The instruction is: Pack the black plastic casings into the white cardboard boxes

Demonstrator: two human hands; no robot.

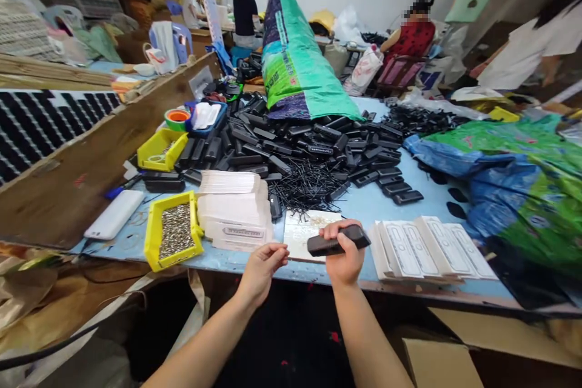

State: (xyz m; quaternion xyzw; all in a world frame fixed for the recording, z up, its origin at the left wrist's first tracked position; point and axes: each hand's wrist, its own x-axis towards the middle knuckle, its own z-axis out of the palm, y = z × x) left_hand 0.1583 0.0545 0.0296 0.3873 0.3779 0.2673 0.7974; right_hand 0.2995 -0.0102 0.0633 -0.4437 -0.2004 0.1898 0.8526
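Note:
My right hand (346, 254) is wrapped round a black oblong case (334, 244), held above a small white board (300, 230) at the table's front. To its left, my left hand (268, 264) has its fingertips pinched together; whatever they hold is too small to make out. A yellow bin of small metal parts (176, 230) and a stack of white printed cards (236, 218) lie left of my hands. More printed cards (427, 248) stand to the right. Behind the board are a heap of thin black strips (309, 185) and many black cases (291, 142).
A tall green sack (300, 66) stands behind the cases. Blue-green sacking (513, 176) covers the right side. A white phone-like device (114, 214), a second yellow bin (161, 148) and a wooden board (91, 151) are at left. Several people work farther back.

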